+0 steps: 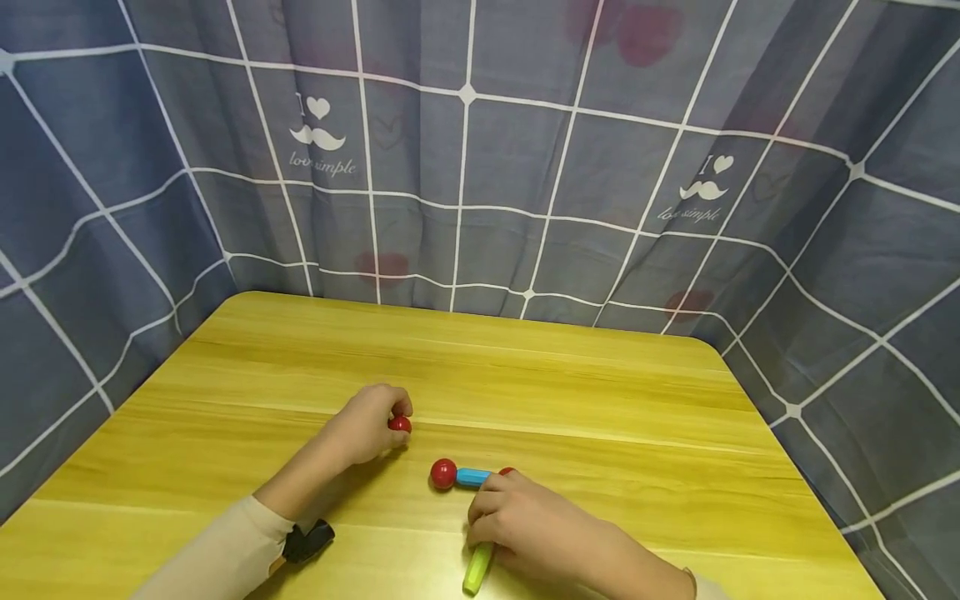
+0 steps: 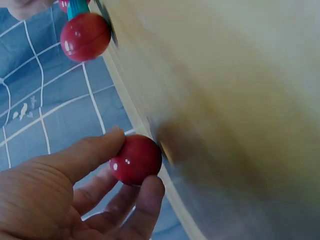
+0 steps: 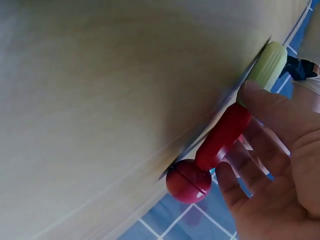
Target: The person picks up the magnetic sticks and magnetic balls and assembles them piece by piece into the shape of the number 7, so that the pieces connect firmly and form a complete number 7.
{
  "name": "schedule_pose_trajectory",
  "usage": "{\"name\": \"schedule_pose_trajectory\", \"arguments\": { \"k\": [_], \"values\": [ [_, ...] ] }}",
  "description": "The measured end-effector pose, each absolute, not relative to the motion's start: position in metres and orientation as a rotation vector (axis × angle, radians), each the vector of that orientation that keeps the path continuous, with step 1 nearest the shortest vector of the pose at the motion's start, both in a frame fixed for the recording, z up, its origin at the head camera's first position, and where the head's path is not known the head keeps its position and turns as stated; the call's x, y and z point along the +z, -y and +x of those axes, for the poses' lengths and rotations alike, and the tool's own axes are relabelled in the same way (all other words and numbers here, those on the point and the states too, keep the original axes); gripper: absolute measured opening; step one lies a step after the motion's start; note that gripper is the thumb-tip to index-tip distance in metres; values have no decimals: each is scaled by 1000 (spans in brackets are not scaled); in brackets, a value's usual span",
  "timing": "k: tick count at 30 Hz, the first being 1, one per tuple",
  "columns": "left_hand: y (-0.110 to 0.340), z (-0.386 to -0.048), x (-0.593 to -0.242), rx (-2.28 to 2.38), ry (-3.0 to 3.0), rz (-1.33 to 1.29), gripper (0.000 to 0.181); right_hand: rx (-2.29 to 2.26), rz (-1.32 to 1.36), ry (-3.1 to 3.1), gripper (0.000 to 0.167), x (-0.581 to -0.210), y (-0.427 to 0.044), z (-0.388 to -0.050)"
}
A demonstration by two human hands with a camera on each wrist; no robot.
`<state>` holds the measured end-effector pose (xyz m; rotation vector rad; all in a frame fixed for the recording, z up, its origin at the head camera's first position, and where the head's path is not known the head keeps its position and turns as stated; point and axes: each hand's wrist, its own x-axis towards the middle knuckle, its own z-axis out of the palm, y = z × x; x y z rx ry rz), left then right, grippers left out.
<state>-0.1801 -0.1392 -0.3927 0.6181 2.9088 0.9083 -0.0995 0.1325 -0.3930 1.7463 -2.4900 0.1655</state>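
My left hand (image 1: 367, 423) pinches a red ball (image 2: 136, 160) between thumb and fingertips, just above or on the table. To its right lies a blue toy rod (image 1: 472, 477) with a red ball (image 1: 443, 473) at its left end and another red ball (image 1: 507, 472) at its right end, partly covered by my right hand (image 1: 536, 521). In the right wrist view, that hand's thumb and fingers hold a red rod (image 3: 224, 135) from two sides. One end of it meets a red ball (image 3: 189, 181); the other meets a yellow-green rod (image 3: 270, 65) beside the thumb tip.
A yellow wood-grain table (image 1: 585, 400) lies under both hands. Grey-blue curtains (image 1: 420, 150) with white grid lines hang along its back and sides. A black band (image 1: 307, 542) sits at the left wrist.
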Motion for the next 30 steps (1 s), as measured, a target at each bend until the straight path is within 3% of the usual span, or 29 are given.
{"name": "schedule_pose_trajectory", "arguments": {
  "k": [7, 16, 30],
  "values": [
    [136, -158, -388, 877, -2853, 623, 27, 133, 1742, 2496, 17, -396, -132, -98],
    [131, -134, -385, 798, -2854, 649, 32, 95, 1731, 2480, 24, -397, -132, -100],
    [115, -105, -385, 790, -2792, 877, 35, 102, 1737, 2482, 32, -398, -136, -105]
  ]
}}
